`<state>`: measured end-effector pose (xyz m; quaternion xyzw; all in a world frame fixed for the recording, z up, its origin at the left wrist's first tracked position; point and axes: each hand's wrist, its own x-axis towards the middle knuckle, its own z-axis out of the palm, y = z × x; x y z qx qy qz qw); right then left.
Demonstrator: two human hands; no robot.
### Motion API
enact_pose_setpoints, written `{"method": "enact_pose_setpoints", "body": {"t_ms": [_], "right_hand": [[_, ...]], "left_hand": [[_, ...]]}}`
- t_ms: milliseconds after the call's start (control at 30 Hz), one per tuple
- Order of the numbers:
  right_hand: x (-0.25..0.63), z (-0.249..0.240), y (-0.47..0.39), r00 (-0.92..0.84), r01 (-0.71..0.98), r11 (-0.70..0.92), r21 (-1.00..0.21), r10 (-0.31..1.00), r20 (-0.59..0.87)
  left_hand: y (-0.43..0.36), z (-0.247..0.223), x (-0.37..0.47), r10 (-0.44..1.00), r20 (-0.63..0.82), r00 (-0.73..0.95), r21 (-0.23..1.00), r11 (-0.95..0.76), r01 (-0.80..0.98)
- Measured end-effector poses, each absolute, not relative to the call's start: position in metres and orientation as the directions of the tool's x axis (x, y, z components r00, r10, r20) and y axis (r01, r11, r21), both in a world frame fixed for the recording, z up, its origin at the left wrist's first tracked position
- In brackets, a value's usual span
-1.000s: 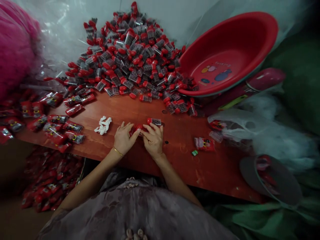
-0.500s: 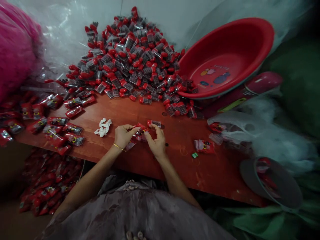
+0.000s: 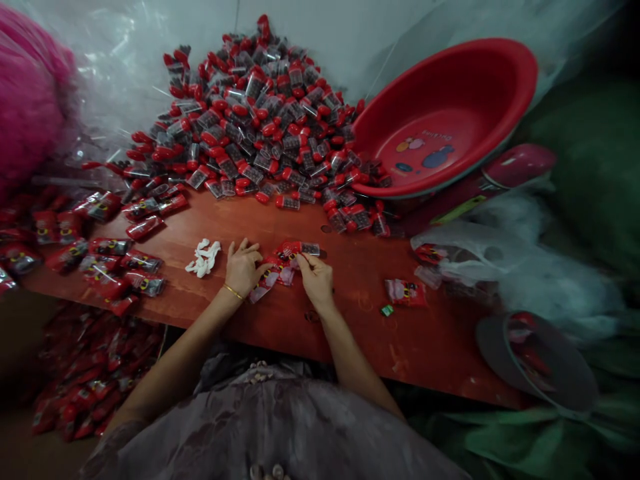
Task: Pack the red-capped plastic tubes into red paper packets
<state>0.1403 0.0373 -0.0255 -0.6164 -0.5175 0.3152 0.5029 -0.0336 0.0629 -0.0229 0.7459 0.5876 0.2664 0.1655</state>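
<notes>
My left hand [image 3: 243,268] rests on the table with its fingers apart, the thumb by the edge of some red printed plastic wrappers [image 3: 284,272]. On those wrappers my right hand [image 3: 317,279] has its thumb and fingers pinched together, apparently at a wrapper's edge. Just behind them lies a clear tube with a red cap and dark contents [image 3: 310,249], partly covered by the wrappers. A crumpled white piece [image 3: 203,258] sits left of my left hand.
A big pile of red-capped tubes [image 3: 260,127] stands at the back, against a tilted red basin [image 3: 450,113]. Filled red packets [image 3: 143,260] lie at the left on the wooden table [image 3: 200,303]. A grey bucket [image 3: 540,363] stands at the right edge.
My left hand has opened its pinch and spread its fingers. The wrappers now lie flatter on the table, and my right hand has shifted to their right side.
</notes>
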Motion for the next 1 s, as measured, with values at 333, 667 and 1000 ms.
{"method": "enact_pose_setpoints", "body": {"t_ms": [333,667,1000], "right_hand": [[0.136,-0.024,0.046,0.302,0.53,0.037,-0.847,0.925,0.229],[0.107,-0.016,0.025,0.274,0.315,0.149,-0.937,0.931,0.24],[0.2,-0.011,0.069,-0.107,0.888,0.194,-0.417,0.969,0.223]], "left_hand": [[0.057,-0.008,-0.029,0.94,0.299,0.166,0.609,-0.322,0.725],[0.04,0.015,0.0,0.982,-0.186,-0.035,0.966,0.177,-0.189],[0.051,0.022,-0.012,0.891,-0.438,-0.124,0.815,0.335,-0.473]]}}
